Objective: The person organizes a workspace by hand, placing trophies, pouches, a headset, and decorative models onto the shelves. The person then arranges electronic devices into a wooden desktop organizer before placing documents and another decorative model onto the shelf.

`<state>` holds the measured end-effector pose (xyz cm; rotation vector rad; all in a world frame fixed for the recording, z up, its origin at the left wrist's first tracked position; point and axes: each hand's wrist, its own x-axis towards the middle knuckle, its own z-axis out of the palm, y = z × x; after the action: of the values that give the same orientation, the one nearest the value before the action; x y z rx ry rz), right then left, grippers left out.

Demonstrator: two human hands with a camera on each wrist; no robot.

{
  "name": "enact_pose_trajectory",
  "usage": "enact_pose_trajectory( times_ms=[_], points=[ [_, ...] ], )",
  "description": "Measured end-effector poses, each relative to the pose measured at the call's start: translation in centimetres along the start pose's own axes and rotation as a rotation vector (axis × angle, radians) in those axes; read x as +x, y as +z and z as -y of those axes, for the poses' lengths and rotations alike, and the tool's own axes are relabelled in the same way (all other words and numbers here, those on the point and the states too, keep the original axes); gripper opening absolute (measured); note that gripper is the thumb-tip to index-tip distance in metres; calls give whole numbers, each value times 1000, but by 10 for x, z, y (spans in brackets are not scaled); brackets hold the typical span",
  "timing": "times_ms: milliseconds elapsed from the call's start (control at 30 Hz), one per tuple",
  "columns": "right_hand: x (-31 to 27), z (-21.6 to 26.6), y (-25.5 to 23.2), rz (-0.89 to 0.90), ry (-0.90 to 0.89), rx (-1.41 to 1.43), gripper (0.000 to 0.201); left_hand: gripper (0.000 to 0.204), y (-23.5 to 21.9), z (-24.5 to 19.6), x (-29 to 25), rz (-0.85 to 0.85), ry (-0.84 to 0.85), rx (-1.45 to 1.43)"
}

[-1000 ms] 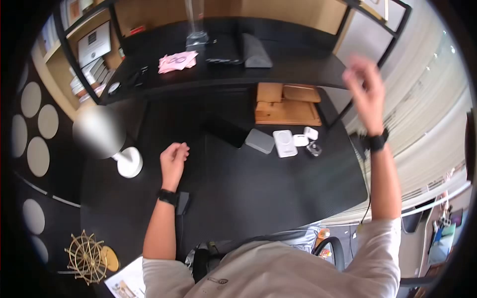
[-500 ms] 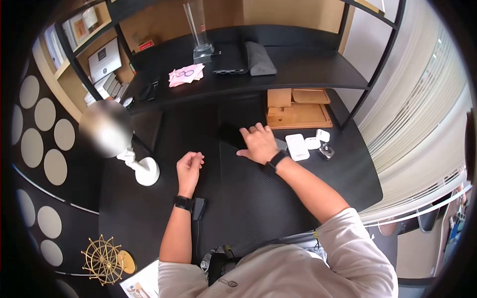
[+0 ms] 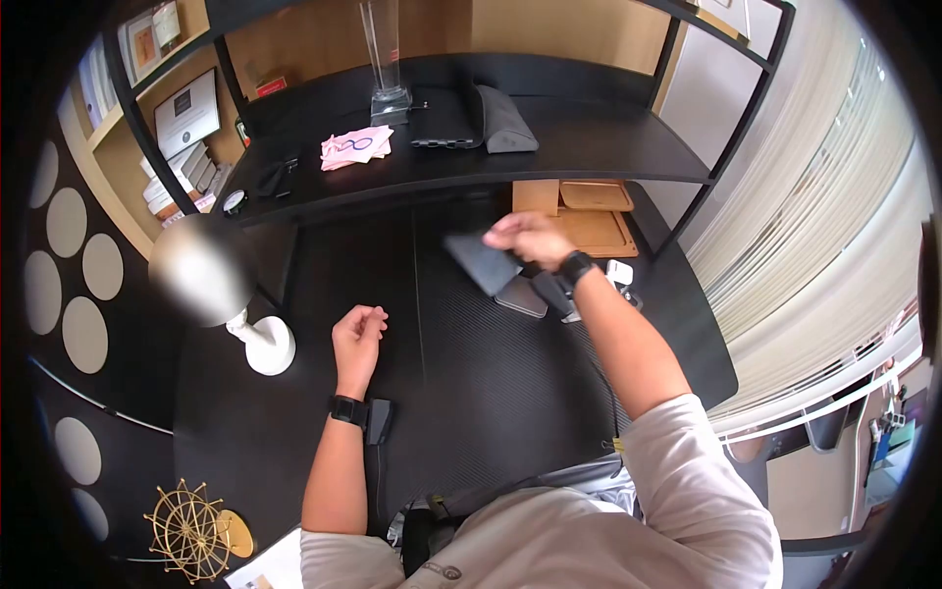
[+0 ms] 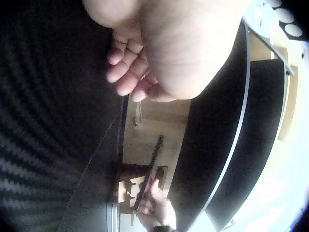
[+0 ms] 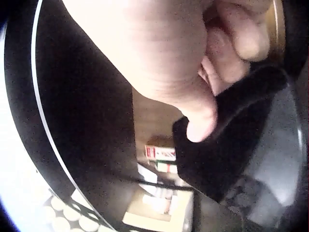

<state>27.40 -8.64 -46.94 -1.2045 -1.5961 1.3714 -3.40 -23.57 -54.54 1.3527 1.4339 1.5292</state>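
Dark flat rectangular phone-like slab [image 3: 481,261] sits lifted off the black textured counter [image 3: 471,383], pinched at its upper edge by the right hand [image 3: 527,239]. In the right wrist view the thumb [image 5: 200,121] presses on the slab's [image 5: 227,145] dark face with the other fingers curled over its top; in the left wrist view the same slab [image 4: 149,171] shows edge-on, thin and tilted, in that hand [image 4: 157,210]. It hangs in front of the black lower shelf [image 3: 589,147] and above the counter's back half.

The left hand [image 3: 358,332] rests on the counter with its fingers loosely curled, grasping nothing; the left wrist view shows the curled fingers [image 4: 126,72] close to the surface. Both wrists wear black bands.

Just beside the right wrist lie a grey flat rounded case [image 3: 520,297] and a small white square block [image 3: 618,272]; other small items there are mostly hidden by the arm. Behind them, under the shelf, stands a light wooden tray [image 3: 586,218]. A white lamp base [image 3: 269,346] stands to the left of the left hand. On the shelf are pink papers [image 3: 353,145], a clear tall vase [image 3: 386,59] and a grey wedge-shaped pouch [image 3: 502,120]. A gold wire ornament [image 3: 191,518] sits at the counter's near left corner.
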Motion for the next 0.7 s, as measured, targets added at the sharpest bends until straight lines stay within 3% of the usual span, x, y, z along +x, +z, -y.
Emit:
enact_pose_trajectory(
  times_ms=[133,233,367,533,600,700],
  points=[
    [9,-12,-64,-247,-149,215,13,22,0,-1,-1,4,23,-1],
    [27,-18,-93,-353,-220,214,14,22,0,-2,1,12,11,30],
    [42,-18,-95,-472,-155,138,10,22,1,-3,-1,13,0,19],
    [40,-25,-79,-537,-217,167,14,22,2,-8,-2,15,-41,46],
    [24,-7,-69,-671,-189,-68,15,21,1,-6,-1,12,-9,25],
    [23,-14,-74,-700,-194,-163,21,20,0,-4,-1,27,-11,23]
  ],
)
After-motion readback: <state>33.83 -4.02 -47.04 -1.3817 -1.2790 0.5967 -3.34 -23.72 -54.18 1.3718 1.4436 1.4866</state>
